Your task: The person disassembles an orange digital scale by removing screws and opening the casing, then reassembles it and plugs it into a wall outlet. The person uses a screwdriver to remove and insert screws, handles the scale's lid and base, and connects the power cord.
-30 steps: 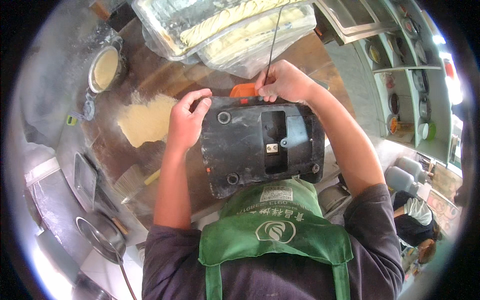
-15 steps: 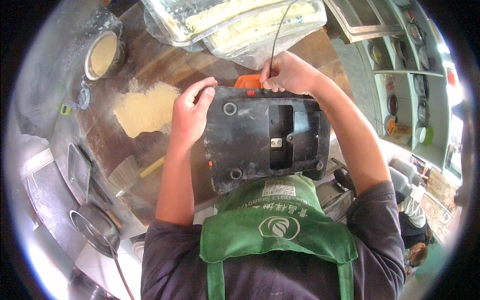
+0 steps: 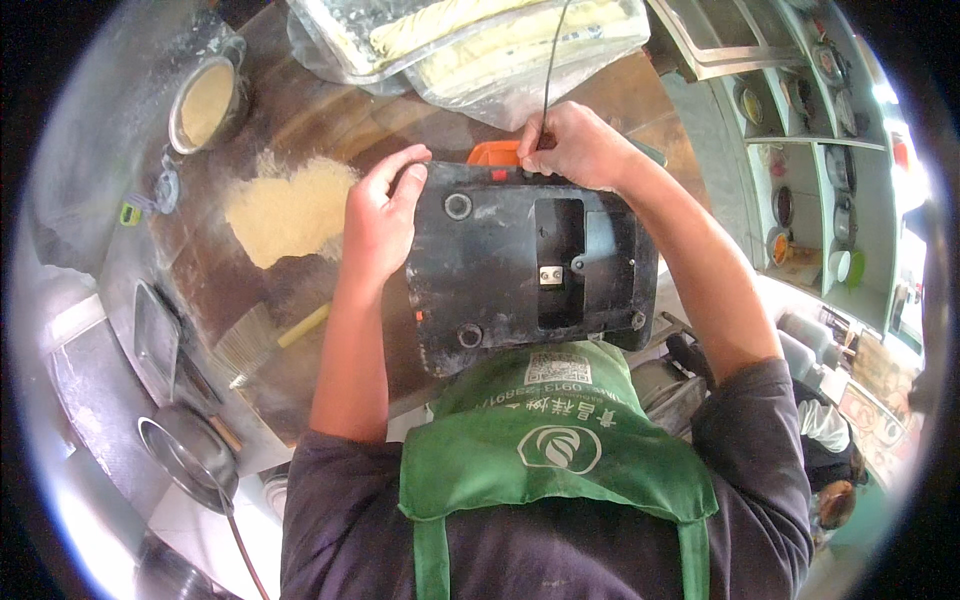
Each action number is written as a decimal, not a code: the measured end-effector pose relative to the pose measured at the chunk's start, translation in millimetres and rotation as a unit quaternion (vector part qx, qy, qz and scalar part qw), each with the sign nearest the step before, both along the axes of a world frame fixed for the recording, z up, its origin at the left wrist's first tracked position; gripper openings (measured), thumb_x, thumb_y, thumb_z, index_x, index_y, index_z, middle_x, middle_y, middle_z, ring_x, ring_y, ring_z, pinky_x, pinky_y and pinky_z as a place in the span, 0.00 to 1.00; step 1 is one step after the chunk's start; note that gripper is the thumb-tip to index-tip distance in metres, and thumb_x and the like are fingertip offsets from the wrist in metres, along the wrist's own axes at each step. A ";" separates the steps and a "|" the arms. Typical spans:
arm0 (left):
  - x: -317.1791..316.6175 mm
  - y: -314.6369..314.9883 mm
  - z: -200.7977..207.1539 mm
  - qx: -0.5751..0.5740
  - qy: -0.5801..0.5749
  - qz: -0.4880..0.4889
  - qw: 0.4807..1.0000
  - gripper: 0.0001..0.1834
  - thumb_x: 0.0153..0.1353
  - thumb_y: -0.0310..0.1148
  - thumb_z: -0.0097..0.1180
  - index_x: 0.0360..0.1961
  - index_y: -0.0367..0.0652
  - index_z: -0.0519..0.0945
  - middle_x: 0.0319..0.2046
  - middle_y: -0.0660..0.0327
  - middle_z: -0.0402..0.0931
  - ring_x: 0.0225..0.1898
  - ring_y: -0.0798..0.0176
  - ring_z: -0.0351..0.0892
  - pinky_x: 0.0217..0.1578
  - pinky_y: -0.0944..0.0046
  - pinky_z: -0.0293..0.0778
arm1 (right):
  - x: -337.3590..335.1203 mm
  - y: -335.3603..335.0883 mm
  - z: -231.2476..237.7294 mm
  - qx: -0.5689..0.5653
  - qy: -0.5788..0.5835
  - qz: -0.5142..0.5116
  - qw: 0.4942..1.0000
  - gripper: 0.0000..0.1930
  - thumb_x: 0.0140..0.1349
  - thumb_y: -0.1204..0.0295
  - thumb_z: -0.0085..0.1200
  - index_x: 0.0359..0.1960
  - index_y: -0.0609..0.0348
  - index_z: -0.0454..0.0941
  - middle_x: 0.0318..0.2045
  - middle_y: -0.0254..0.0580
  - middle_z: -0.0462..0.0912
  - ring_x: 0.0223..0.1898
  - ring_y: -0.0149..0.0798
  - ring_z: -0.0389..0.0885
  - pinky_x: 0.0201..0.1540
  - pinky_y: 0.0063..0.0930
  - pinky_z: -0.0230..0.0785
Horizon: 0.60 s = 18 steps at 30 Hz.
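The shirt (image 3: 600, 545) is dark with short sleeves (image 3: 742, 415). The green apron (image 3: 640, 480) has two straps (image 3: 432, 560), white writing (image 3: 598, 413) and a swirly white mark (image 3: 561, 451).

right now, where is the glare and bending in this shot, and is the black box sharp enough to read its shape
Head view: glare whitens the far right and lower left edges; head view: the fisheye bends the shelf and the rim goes black; head view: the black box looks fairly sharp, its slot in shadow.
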State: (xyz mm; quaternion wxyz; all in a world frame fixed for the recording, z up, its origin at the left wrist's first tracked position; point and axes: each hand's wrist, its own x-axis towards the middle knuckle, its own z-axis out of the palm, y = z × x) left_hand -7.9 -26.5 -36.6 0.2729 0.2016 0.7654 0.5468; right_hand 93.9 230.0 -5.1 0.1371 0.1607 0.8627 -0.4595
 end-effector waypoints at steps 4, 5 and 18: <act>0.8 0.1 -3.2 0.008 -0.008 0.004 1.000 0.16 0.75 0.32 0.53 0.58 0.35 0.82 0.53 0.60 0.84 0.54 0.67 0.80 0.59 0.66 0.71 | -1.9 1.4 0.6 0.047 0.014 0.023 0.999 0.07 0.54 0.74 0.68 0.33 0.65 0.85 0.29 0.46 0.87 0.34 0.40 0.85 0.42 0.34 0.77; 0.7 -0.3 -3.9 0.003 0.001 0.004 1.000 0.16 0.76 0.32 0.52 0.58 0.35 0.82 0.53 0.60 0.84 0.54 0.67 0.79 0.59 0.66 0.71 | -2.1 1.1 1.2 0.043 0.011 0.021 0.999 0.08 0.53 0.73 0.69 0.33 0.63 0.85 0.30 0.49 0.87 0.35 0.43 0.86 0.43 0.36 0.77; 3.8 -14.8 2.5 0.054 -0.129 0.034 0.990 0.19 0.76 0.33 0.53 0.62 0.36 0.80 0.48 0.65 0.82 0.48 0.73 0.77 0.53 0.71 0.71 | 127.3 11.5 22.1 0.156 0.126 -0.313 0.928 0.18 0.65 0.67 0.65 0.52 0.66 0.83 0.44 0.49 0.88 0.43 0.37 0.87 0.50 0.32 0.78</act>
